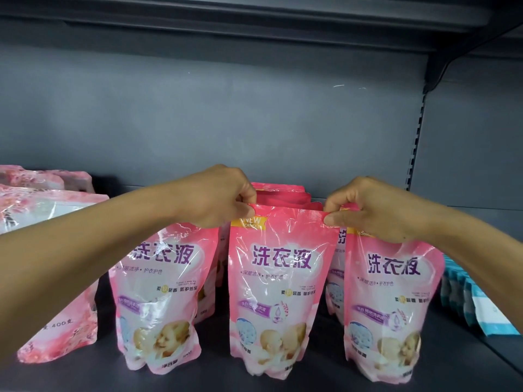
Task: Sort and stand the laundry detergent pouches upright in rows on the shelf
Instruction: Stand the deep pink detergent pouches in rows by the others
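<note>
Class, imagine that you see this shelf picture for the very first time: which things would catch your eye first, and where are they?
The eye goes first to the two hands, the left hand and the right hand, each pinching a top corner of the middle pink pouch at the front of the dark shelf. Matching pink pouches stand upright beside it, the left pouch and the right pouch, with more lined up behind.
</note>
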### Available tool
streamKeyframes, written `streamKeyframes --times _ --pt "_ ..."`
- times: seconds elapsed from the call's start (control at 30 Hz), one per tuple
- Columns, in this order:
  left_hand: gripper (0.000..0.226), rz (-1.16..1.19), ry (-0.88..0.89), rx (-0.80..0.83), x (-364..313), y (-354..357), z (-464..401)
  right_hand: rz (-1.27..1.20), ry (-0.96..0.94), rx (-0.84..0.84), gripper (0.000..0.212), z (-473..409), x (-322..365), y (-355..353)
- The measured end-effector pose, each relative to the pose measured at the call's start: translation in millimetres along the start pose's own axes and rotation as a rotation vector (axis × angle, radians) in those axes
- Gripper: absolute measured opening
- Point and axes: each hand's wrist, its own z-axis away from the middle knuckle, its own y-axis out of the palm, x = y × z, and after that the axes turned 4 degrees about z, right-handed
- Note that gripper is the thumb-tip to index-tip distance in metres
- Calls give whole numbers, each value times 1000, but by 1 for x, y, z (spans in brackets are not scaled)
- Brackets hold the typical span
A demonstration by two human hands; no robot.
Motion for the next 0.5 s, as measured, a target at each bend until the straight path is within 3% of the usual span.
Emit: streamKeyframes --times 0.23,0.33,0.4,0.5 --pt "34 5 -28 -10 -5 3 3 2 -17 -78 14 9 -2 4" --pt "3 53 -47 -42 -14 7 13 -18 -10 -222 15 22 -4 0" --pt "28 36 -32 -154 -22 15 21 -76 22 -354 15 37 -10 -2" --pt "39 105 97 -465 -49 32 39 -176 90 -619 14 66 -24 4"
